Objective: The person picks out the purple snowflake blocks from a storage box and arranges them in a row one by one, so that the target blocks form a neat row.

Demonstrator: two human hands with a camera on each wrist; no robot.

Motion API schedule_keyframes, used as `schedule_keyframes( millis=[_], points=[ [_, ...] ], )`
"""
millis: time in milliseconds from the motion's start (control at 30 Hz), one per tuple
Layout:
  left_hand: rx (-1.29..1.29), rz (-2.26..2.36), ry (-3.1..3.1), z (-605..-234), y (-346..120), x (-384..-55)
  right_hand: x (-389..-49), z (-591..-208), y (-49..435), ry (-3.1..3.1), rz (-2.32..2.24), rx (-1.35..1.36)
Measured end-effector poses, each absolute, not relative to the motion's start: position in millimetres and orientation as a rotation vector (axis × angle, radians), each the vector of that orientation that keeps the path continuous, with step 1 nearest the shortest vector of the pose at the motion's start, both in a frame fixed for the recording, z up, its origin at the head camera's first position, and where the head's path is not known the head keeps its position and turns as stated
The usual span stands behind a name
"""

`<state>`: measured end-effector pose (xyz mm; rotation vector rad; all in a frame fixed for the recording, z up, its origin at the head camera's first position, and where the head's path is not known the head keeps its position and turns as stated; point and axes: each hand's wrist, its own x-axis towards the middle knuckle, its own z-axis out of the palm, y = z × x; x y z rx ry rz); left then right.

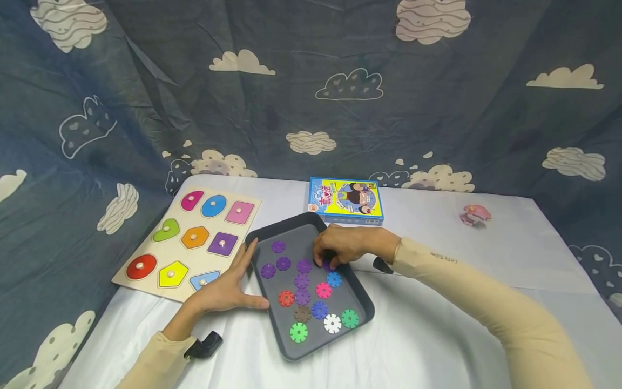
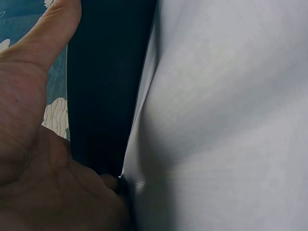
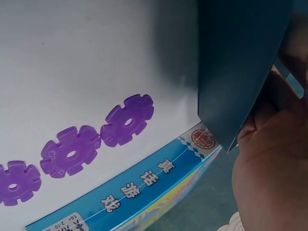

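Note:
A dark grey tray (image 1: 320,339) lies on the white cloth and holds several notched plastic discs in various colours. Purple discs (image 1: 302,280) lie through its far and middle parts; a green disc (image 1: 298,332) and a white disc (image 1: 332,323) are near the front. My left hand (image 1: 223,289) rests along the tray's left side, fingers and thumb straight. The right hand (image 1: 340,243) reaches over the right rim, its curled fingers pinching a purple disc (image 1: 329,266), partly hidden. Three more purple discs (image 3: 71,151) lie on the cloth outside the tray, hidden by that arm in the head view.
Left of the tray lies a wooden shape board (image 1: 187,254) with knobbed pieces. A blue and yellow box (image 1: 346,200) stands just behind the tray. Farther right is a small pink object (image 1: 475,214). A cloud-patterned curtain (image 1: 311,119) hangs behind the table.

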<state>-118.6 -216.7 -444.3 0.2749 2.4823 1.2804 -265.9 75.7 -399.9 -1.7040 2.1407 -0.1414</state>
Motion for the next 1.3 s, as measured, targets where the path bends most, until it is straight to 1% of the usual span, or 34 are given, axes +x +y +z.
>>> schedule_keyframes(
  millis=[733,1300],
  points=[
    [0.263,1.275,2.475,-443.5,-216.1,-118.5,-261.8,-398.9,73.9,2.215,-0.048,-1.645],
    [0.268,1.285,2.468,-445.9,-217.4,-118.7,-266.4,-399.8,71.8,2.115,-0.337,-1.679]
  ],
)
